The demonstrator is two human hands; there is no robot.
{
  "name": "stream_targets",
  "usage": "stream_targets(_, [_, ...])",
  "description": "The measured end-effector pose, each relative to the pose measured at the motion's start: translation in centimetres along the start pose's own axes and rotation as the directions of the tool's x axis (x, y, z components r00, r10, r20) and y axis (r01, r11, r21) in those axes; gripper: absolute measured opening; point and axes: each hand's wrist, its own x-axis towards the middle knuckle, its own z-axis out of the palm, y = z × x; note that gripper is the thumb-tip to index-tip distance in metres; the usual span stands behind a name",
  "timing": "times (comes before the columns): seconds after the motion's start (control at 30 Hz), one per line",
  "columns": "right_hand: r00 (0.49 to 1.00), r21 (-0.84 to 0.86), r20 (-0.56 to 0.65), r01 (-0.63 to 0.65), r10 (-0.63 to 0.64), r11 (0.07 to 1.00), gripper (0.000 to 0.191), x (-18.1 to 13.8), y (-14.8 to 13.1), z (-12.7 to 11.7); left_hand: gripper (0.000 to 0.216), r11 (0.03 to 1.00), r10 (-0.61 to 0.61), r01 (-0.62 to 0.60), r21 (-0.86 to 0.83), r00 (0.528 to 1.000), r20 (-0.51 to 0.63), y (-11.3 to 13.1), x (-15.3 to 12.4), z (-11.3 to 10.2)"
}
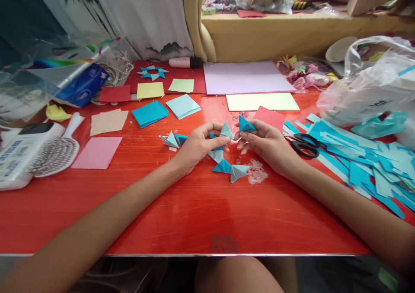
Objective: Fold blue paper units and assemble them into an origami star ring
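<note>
My left hand (pixel 204 146) is closed on a chain of folded paper pieces, with a pale blue folded triangle (pixel 226 131) at its near end between the fingertips. The chain's lower part (pixel 222 166) hangs toward the table below that hand. Pinched in my right hand (pixel 264 139) is a blue folded triangle (pixel 246 124), close to the pale one with a small gap between. Left of my left hand lie more folded pieces (pixel 170 140), pale and darker blue. A finished-looking ring of blue and pale pieces (pixel 152 72) rests at the back on red paper.
Blue square sheets (pixel 149 114) and pale blue sheets (pixel 183 106) are stacked behind my hands. Black scissors (pixel 305 145) and a heap of blue paper strips (pixel 366 159) lie at right. A hairbrush (pixel 58 152), a pink sheet (pixel 97 153) and a white bottle (pixel 27 154) sit at left.
</note>
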Motion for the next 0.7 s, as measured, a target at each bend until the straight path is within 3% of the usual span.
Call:
stream_targets(0.2, [0.989, -0.020, 0.128, -0.067, 0.069, 0.998, 0.023, -0.4, -0.8, 0.3, 0.013, 0.998, 0.059, -0.059, 0.007, 0.998, 0.011, 0.0, 0.1, 0.1])
stream_targets(0.53, [0.998, -0.238, 0.054, -0.001, 0.014, 0.971, 0.017, -1.0, -1.8, 0.4, 0.013, 0.994, 0.100, -0.100, 0.044, 0.995, -0.001, 0.1, 0.0, 0.2])
stream_targets(0.7, [0.993, -0.468, 0.023, 0.110, -0.112, 0.877, 0.015, -1.4, -1.8, 0.5, 0.014, 0.993, 0.117, -0.116, 0.039, 0.993, -0.032, 0.1, -0.1, 0.3])
